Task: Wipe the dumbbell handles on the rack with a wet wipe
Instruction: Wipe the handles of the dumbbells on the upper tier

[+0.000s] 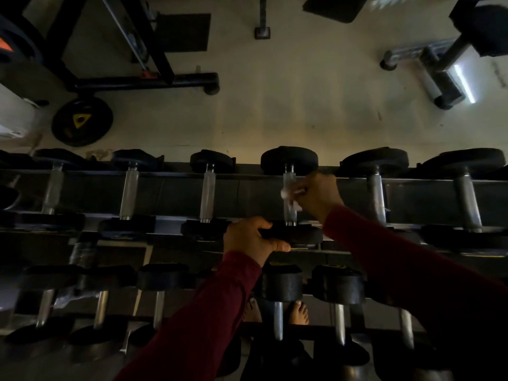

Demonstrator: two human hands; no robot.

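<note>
On the far left of the upper tier of the dark metal dumbbell rack (170, 176), three black-headed dumbbells with chrome handles (129, 192) lie untouched, side by side. Next along, the left hand (251, 239) grips the near rubber head of the fourth black-headed dumbbell (291, 235), thumb under its edge, steadying it. Just right of that, the right hand (320, 195) pinches a crumpled white wet wipe (290, 192) against the middle of this dumbbell's chrome handle (289, 178). Two larger dumbbells (376, 188) follow to the right, and a lower tier holds more.

Risks, as I judge them: the dim light could hide missed patches; the small bunched wipe may cover only one side of the handle; and a hard rub could roll the dumbbell if the steadying grip slackens, above bare feet (298, 313) visible under the rack.
</note>
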